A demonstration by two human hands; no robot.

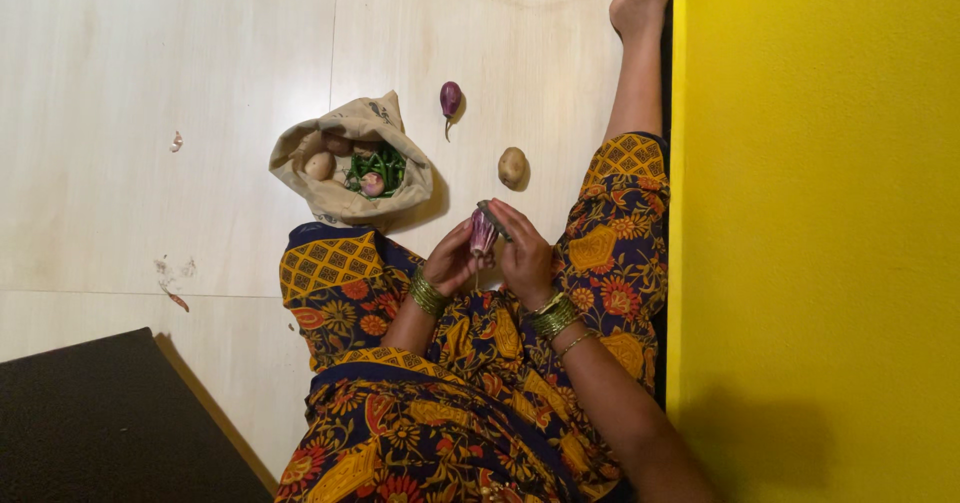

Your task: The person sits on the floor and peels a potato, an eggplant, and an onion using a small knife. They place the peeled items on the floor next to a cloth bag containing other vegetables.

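I sit on a pale tiled floor with one leg stretched out. My left hand [455, 258] holds a small purple striped eggplant [483, 233] above my lap. My right hand [522, 253] is closed on a dark knife [493, 217] whose blade rests against the top of the eggplant. Both wrists carry green and gold bangles. A second small purple eggplant [451, 98] and a brown potato [512, 167] lie on the floor just beyond my hands.
An open beige cloth bag [345, 128] on the floor holds potatoes, green pods and a small onion. Peel scraps [170, 281] lie to the left. A dark mat [100, 423] sits at the lower left. A yellow wall [820, 233] runs along the right.
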